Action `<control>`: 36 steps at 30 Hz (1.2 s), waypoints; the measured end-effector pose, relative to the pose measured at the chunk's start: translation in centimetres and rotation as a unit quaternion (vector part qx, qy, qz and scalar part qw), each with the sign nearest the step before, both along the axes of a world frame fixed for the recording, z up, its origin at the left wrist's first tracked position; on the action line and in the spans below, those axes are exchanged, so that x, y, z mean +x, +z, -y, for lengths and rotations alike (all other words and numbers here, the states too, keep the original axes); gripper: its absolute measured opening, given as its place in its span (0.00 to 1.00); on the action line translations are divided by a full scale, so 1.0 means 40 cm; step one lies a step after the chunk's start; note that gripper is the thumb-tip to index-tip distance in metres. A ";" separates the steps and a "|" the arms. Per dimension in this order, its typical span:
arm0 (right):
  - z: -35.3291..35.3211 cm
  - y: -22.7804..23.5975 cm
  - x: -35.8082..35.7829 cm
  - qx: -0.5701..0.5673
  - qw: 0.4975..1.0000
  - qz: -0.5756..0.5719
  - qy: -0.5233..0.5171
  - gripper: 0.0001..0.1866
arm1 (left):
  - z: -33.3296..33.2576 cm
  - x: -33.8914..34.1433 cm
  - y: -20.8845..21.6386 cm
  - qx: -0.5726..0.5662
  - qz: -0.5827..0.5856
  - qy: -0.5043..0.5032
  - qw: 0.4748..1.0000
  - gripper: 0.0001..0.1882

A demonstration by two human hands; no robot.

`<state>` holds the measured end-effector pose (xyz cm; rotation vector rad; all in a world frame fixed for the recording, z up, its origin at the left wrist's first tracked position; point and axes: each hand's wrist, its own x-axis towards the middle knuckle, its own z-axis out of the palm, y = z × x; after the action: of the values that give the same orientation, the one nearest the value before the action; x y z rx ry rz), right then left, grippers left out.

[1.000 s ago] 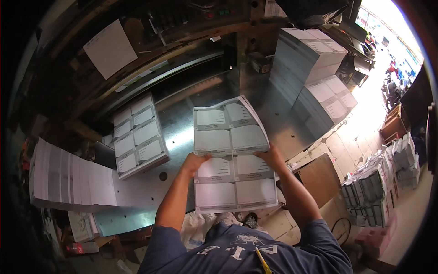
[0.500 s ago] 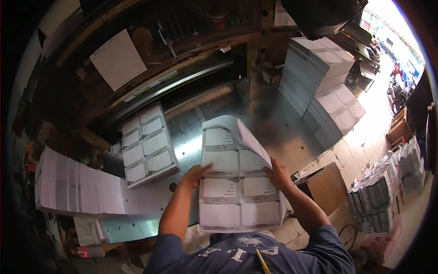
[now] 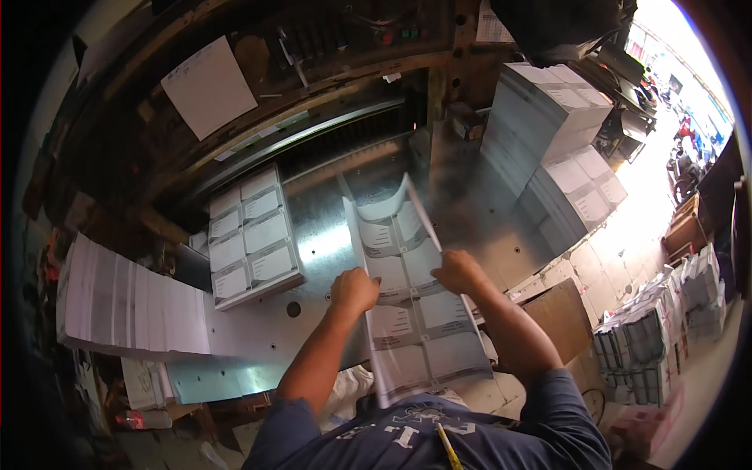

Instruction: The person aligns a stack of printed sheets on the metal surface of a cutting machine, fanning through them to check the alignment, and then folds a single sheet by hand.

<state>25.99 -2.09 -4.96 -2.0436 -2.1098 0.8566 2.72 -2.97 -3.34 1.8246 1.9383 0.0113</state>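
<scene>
My left hand (image 3: 354, 290) and my right hand (image 3: 457, 270) grip a thick sheaf of printed sheets (image 3: 415, 313) by its two long sides. The sheaf bends into a trough, its far end curling up over the steel table (image 3: 321, 235) of a paper cutting machine. A second stack of printed sheets (image 3: 251, 235) lies flat on the table to the left of my left hand.
A fanned pile of white sheets (image 3: 129, 301) sits at the left edge. Tall stacks of printed paper (image 3: 552, 141) stand at the right of the table. A cardboard box (image 3: 560, 317) and bundles of sheets (image 3: 650, 337) lie lower right. The machine's blade housing (image 3: 313, 133) spans the back.
The sheaf was held flat and wide a second ago. My hands have moved closer together, and the sheets now curl up into a narrow trough.
</scene>
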 end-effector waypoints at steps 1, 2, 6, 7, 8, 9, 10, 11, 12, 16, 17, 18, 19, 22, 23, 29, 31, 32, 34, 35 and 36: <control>0.009 0.014 -0.020 0.025 1.000 0.004 0.012 0.21 | -0.001 0.008 -0.003 0.001 -0.009 -0.012 1.000 0.21; -0.002 -0.037 -0.037 0.029 0.998 0.041 0.039 0.21 | -0.004 0.012 -0.019 0.001 -0.018 -0.024 1.000 0.22; -0.042 -0.019 0.090 -0.130 0.962 -0.234 -0.049 0.22 | -0.047 -0.118 -0.091 -0.044 0.224 0.019 0.973 0.24; -0.022 -0.018 0.104 -0.106 0.939 -0.323 -0.057 0.21 | -0.036 -0.141 -0.087 -0.034 0.325 0.026 0.945 0.24; -0.002 -0.004 0.109 -0.074 0.908 -0.409 -0.054 0.21 | -0.015 -0.165 -0.071 -0.013 0.424 0.030 0.905 0.23; 0.012 0.023 0.119 -0.040 0.869 -0.490 -0.049 0.20 | -0.009 -0.180 -0.046 0.006 0.519 0.027 0.854 0.23; 0.027 0.046 0.136 -0.035 0.847 -0.528 -0.044 0.19 | 0.001 -0.199 -0.006 0.009 0.555 0.034 0.831 0.23; 0.042 0.076 0.161 -0.031 0.823 -0.566 -0.037 0.19 | 0.014 -0.219 0.038 0.011 0.589 0.040 0.807 0.23; 0.062 0.113 0.175 -0.027 0.799 -0.600 -0.030 0.18 | 0.029 -0.224 0.089 0.012 0.624 0.045 0.780 0.23; 0.148 0.264 0.153 0.141 0.826 -0.546 -0.001 0.16 | 0.103 -0.216 0.262 0.133 0.594 0.008 0.793 0.26; 0.163 0.282 0.139 0.162 0.832 -0.530 0.002 0.16 | 0.120 -0.229 0.265 0.161 0.584 -0.002 0.796 0.27; 0.179 0.287 0.130 0.184 0.842 -0.507 -0.002 0.15 | 0.140 -0.236 0.252 0.181 0.579 -0.014 0.795 0.27; 0.187 0.281 0.121 0.179 0.838 -0.515 -0.001 0.15 | 0.155 -0.243 0.242 0.202 0.574 -0.025 0.794 0.27; 0.202 0.223 0.105 0.142 0.850 -0.507 -0.016 0.14 | 0.176 -0.221 0.155 0.172 0.575 0.042 0.799 0.24; 0.201 0.197 0.096 0.129 0.854 -0.502 -0.045 0.15 | 0.174 -0.210 0.123 0.169 0.574 0.073 0.798 0.24; 0.162 0.159 0.081 0.148 0.719 -0.676 -0.073 0.22 | 0.139 -0.208 0.080 0.181 0.617 0.067 0.763 0.23; 0.116 0.137 0.063 0.165 0.742 -0.644 -0.090 0.26 | 0.094 -0.209 0.061 0.176 0.646 0.062 0.740 0.24; 0.099 0.125 0.058 0.173 0.752 -0.628 -0.102 0.28 | 0.077 -0.209 0.058 0.171 0.659 0.059 0.730 0.24; 0.067 0.123 0.068 0.166 0.740 -0.646 -0.081 0.29 | 0.053 -0.193 0.085 0.195 0.665 0.044 0.720 0.25; 0.057 0.127 0.076 0.162 0.734 -0.655 -0.070 0.30 | 0.047 -0.185 0.100 0.207 0.668 0.036 0.714 0.25; 0.058 0.135 0.082 0.157 0.740 -0.650 -0.066 0.28 | 0.051 -0.183 0.109 0.204 0.669 0.027 0.714 0.25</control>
<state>29.27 -4.40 0.43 -0.8136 -1.1189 1.2285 -4.60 -5.02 1.03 1.2113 0.8764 1.4449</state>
